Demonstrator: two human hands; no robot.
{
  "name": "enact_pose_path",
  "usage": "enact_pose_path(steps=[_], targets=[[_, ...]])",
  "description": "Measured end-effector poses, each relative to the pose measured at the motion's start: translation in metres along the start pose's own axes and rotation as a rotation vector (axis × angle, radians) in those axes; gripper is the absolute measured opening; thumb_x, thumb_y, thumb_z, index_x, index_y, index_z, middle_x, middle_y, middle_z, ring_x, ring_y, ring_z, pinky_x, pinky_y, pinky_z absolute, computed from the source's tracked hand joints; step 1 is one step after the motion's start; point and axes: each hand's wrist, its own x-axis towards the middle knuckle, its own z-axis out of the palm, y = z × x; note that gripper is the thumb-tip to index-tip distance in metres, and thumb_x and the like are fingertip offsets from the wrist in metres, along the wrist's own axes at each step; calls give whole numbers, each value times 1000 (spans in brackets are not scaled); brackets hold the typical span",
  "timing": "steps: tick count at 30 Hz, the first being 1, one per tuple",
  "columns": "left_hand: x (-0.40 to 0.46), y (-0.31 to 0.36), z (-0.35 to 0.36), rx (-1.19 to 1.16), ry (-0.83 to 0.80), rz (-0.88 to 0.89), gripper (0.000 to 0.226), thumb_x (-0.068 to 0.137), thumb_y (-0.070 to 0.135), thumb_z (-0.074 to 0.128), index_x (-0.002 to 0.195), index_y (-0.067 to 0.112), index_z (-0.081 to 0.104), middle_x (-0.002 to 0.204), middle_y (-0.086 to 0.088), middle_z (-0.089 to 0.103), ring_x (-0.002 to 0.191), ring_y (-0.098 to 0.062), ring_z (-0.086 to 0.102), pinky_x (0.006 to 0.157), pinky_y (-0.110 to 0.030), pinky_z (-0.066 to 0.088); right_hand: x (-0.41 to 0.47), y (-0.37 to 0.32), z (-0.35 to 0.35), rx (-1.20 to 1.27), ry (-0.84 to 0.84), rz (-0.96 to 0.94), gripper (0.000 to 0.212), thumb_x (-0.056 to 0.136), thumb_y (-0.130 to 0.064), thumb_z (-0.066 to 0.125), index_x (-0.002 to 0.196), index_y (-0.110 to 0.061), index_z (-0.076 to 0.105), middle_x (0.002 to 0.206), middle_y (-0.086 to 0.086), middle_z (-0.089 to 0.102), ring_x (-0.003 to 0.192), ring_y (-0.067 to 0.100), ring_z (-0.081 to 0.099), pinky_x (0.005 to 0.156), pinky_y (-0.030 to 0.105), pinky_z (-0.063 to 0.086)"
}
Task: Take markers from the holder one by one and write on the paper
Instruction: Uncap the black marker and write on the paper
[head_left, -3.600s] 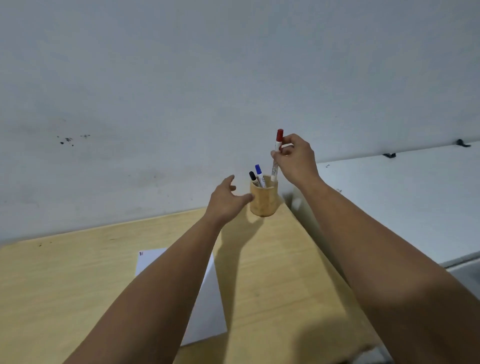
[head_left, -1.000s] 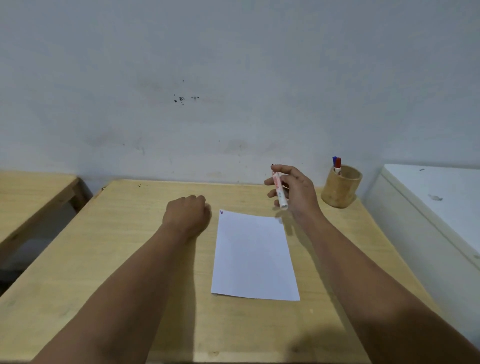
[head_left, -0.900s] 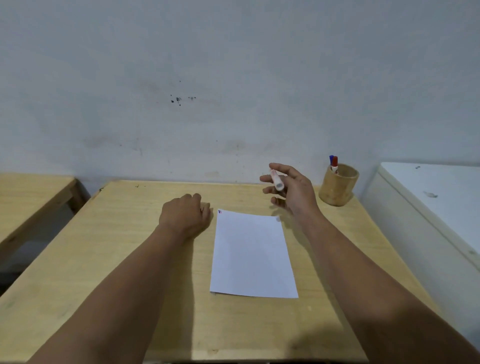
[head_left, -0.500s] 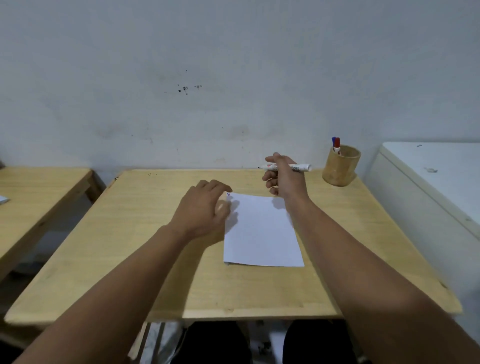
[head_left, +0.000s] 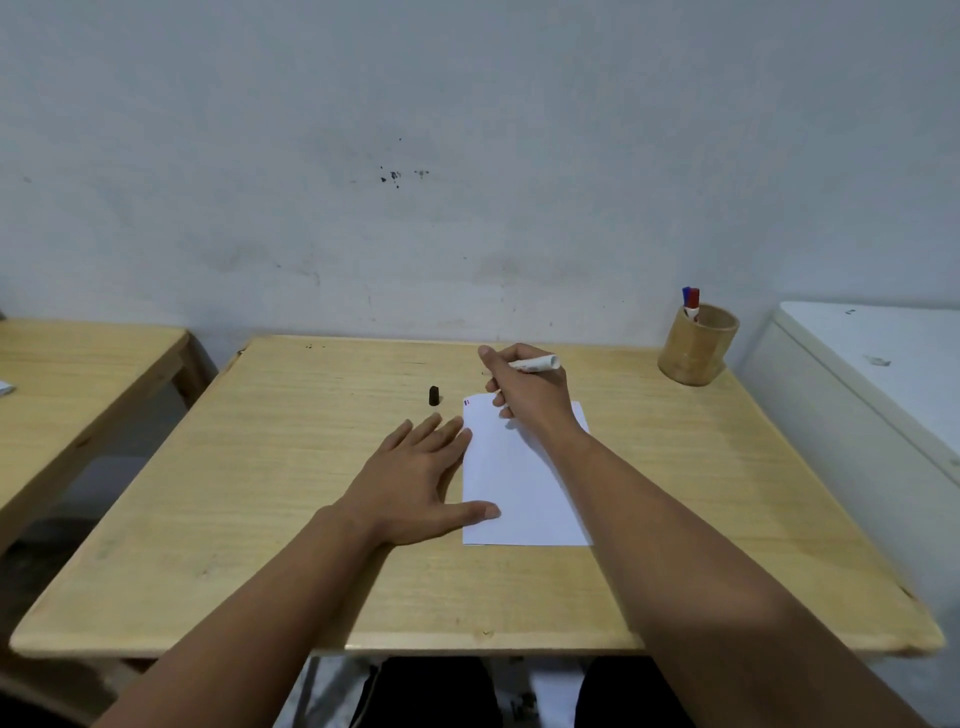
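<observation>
A white sheet of paper (head_left: 519, 483) lies on the wooden table (head_left: 260, 519). My right hand (head_left: 524, 389) grips a white marker (head_left: 535, 362) above the paper's far edge; its tip is hidden by my fingers. My left hand (head_left: 421, 483) rests flat and open on the table, thumb on the paper's left edge. A black cap (head_left: 434, 395) stands on the table beyond my left fingers. The wooden holder (head_left: 696, 353) at the far right corner holds a red marker (head_left: 694, 304) and a blue one beside it.
A second wooden table (head_left: 78, 374) stands to the left across a gap. A white cabinet (head_left: 883, 374) adjoins the table on the right. A grey wall rises just behind the table. Small red and blue marks sit at the paper's far left corner.
My left hand opened and flattened beside the paper. A black cap now stands on the table. My right hand lowered the marker toward the paper's far edge.
</observation>
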Motion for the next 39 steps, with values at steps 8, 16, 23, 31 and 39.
enact_pose_path(steps=[8,16,23,31,39], targets=[[0,-2,2,-11,15,8,110,79,95,36,165,31,15,173,11,5,159,-10,-4,130,-42,1,10,19,18,18,37,8,34,93,-28,75,85,2,63,66,13,68,54,18,63,54,30,52],[-5,0,2,-32,59,-77,112,77,98,32,165,30,17,173,7,8,160,-12,0,128,-51,-1,14,38,21,-65,85,-11,38,91,-32,76,68,-9,57,62,9,67,52,20,66,53,28,50],[-4,2,2,12,29,-108,119,73,101,29,165,25,20,173,4,4,160,-12,-2,128,-52,-3,15,41,21,-29,68,5,30,92,-22,71,68,-11,56,64,11,68,56,21,68,54,30,51],[-4,2,1,18,20,-111,120,72,101,29,165,26,19,173,5,4,160,-11,-4,128,-51,-3,13,39,21,-129,48,-20,26,84,-30,73,66,-14,65,64,12,73,54,17,71,61,38,59],[-4,2,1,7,19,-115,120,72,101,31,165,26,20,173,6,4,159,-10,-3,128,-52,-2,13,39,22,-183,19,-59,22,75,-38,71,59,-26,63,59,3,70,55,19,70,67,49,63]])
